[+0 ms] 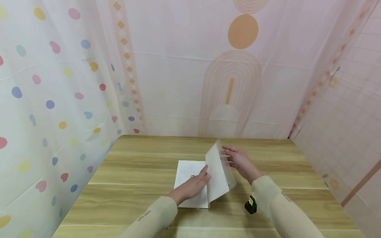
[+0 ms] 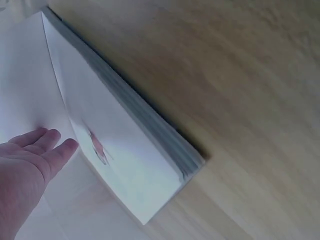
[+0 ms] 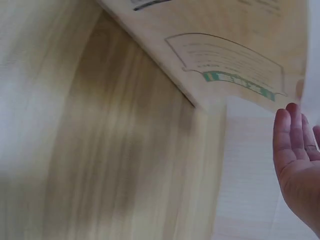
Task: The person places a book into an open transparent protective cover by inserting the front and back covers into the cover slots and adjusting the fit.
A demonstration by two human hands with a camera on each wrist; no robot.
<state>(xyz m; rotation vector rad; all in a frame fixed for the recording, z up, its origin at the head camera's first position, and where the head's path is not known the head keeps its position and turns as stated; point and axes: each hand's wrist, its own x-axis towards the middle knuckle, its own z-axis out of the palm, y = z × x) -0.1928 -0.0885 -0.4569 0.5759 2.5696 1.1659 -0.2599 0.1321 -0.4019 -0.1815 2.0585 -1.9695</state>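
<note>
A thick book (image 1: pixel 190 167) with white pages lies on the wooden table, and some of its leaves (image 1: pixel 216 175) stand raised and slanting to the right. My left hand (image 1: pixel 194 185) is over the opened page, with fingertips at the raised leaf near the fold. A small red picture (image 2: pixel 98 146) shows on that page in the left wrist view. My right hand (image 1: pixel 239 162) is at the far side of the raised leaves, fingers extended beside their outer edge. In the right wrist view a yellowish printed sheet (image 3: pixel 230 65) with a green banner rises above my right hand's fingertips.
A small black object with a yellow label (image 1: pixel 251 205) sits on the wooden table (image 1: pixel 134 178), by the right sleeve. Patterned curtains hang behind the table (image 1: pixel 166 82), at the left (image 1: pixel 44 109) and at the right (image 1: pixel 348 132).
</note>
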